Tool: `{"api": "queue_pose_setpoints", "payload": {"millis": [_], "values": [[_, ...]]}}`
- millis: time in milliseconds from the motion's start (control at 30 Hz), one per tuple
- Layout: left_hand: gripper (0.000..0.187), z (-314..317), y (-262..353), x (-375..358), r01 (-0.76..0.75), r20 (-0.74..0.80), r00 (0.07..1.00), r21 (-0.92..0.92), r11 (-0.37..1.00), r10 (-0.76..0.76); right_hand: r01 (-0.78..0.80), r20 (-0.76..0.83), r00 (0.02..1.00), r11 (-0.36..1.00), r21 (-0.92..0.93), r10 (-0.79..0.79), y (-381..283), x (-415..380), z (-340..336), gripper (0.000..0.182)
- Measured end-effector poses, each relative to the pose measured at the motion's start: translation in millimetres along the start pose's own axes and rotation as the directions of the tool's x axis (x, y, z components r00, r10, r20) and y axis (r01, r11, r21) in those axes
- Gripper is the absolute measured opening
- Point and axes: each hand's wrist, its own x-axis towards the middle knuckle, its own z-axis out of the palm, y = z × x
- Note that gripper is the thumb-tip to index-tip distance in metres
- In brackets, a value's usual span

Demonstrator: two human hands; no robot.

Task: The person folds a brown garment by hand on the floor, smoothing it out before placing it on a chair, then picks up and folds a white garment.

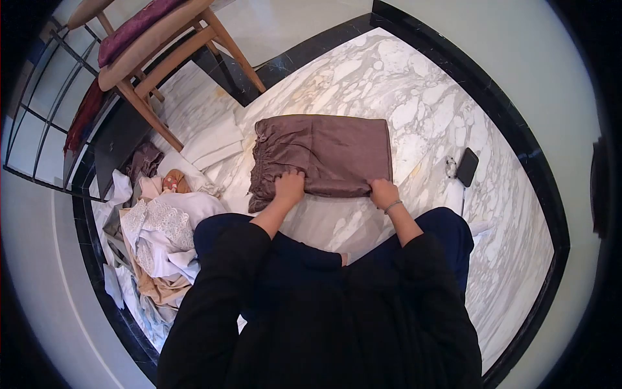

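Note:
A brown elastic-waisted garment (343, 149) lies folded into a rough rectangle on the marble floor in front of me. Its gathered waistband runs down the left side, and a few wrinkles spread from it. My left hand (289, 186) has its fingers curled onto the near edge, close to the waistband. At the near right corner, my right hand (384, 193) pinches the cloth, with a bracelet (392, 207) round that wrist. The fabric between both hands forms a rounded fold along the near edge.
A heap of mixed clothes (162, 236) lies on my left, with a flat white cloth (214, 139) beyond it. A wooden chair (146, 104) and a black metal rack (42, 123) stand at the upper left. On the right lies a black phone-like device (467, 168) with a cable.

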Motion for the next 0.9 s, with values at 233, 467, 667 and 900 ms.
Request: {"api": "queue_pose_setpoints", "payload": {"millis": [233, 467, 667, 900], "values": [[0.038, -37.1, -69.2, 18.9, -0.035, 0.3, 0.943, -0.338, 0.94, 0.143, -0.088, 0.32, 0.948, 0.965, 0.248, 0.004, 57.4, 7.8, -9.8, 0.033], [0.038, -69.2, -76.5, 9.4, 0.122, 0.504, 0.823, -0.608, 0.785, 0.262, -0.164, 0.331, 0.941, 0.764, 0.624, -0.068, 92.6, 8.0, -24.4, 0.032], [0.052, -56.4, -89.3, 20.4, 0.141, 0.441, 0.851, -0.715, 0.684, 0.285, -0.44, 0.363, 0.897, 0.433, 0.787, 0.251, 77.4, -4.3, -73.6, 0.058], [0.065, -54.8, -68.4, 27.0, 0.3, 0.521, 0.832, -0.71, 0.637, 0.19, -0.312, 0.337, 0.939, 0.557, 0.77, 0.06, 90.6, 5.4, -43.1, 0.054]]}}
